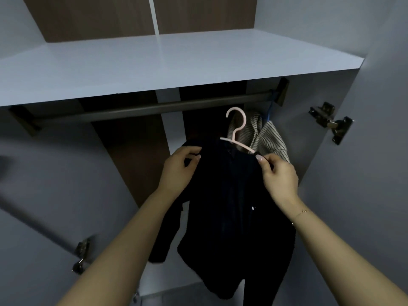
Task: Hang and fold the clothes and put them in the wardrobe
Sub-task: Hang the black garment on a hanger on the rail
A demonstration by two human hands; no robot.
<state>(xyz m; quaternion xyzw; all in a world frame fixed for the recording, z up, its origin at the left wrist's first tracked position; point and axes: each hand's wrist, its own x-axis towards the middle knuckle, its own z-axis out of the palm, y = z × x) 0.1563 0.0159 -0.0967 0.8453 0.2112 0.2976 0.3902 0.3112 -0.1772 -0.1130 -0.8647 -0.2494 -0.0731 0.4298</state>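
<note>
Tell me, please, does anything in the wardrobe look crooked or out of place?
Yes. The pink hanger carrying the dark garment is not on the rail; its hook sits below it and tilted. The left hand and right hand each pinch a shoulder. The striped garment hangs bunched at the right end.

Single head view — faces forward, slightly down, close into wardrobe (220, 62).

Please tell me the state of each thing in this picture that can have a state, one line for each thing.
Dark jacket: on the pink plastic hanger, held up by both shoulders.
Pink plastic hanger: hook free, below the rail, not hung.
Dark metal rail: carries the striped garment at its right end.
Striped garment: hanging.
Left hand: grips jacket's shoulder.
Right hand: pinches other shoulder.
</note>
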